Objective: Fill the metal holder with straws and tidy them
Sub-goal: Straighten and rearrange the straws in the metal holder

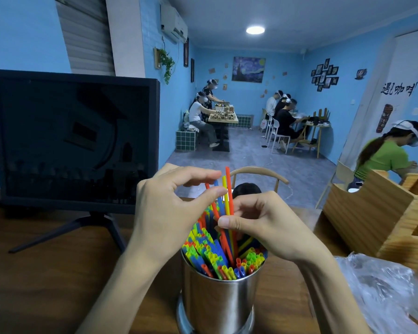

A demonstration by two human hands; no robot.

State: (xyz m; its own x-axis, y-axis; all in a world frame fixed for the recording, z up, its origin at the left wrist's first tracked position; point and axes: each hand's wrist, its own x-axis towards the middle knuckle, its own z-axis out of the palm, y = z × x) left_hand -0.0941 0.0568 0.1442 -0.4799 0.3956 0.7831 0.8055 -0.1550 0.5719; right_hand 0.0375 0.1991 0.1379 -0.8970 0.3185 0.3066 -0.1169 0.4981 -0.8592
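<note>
Your right hand (258, 220) pinches a few tall straws (228, 201); your left hand (176, 201) curls over their tips. Push down crookedly and they could buckle or tip the full holder (221, 302).

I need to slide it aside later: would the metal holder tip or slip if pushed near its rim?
Probably apt to tip: the holder is tall and narrow, and the straws stand high above its rim. Its polished steel looks slippery. A flared base may steady it.
</note>
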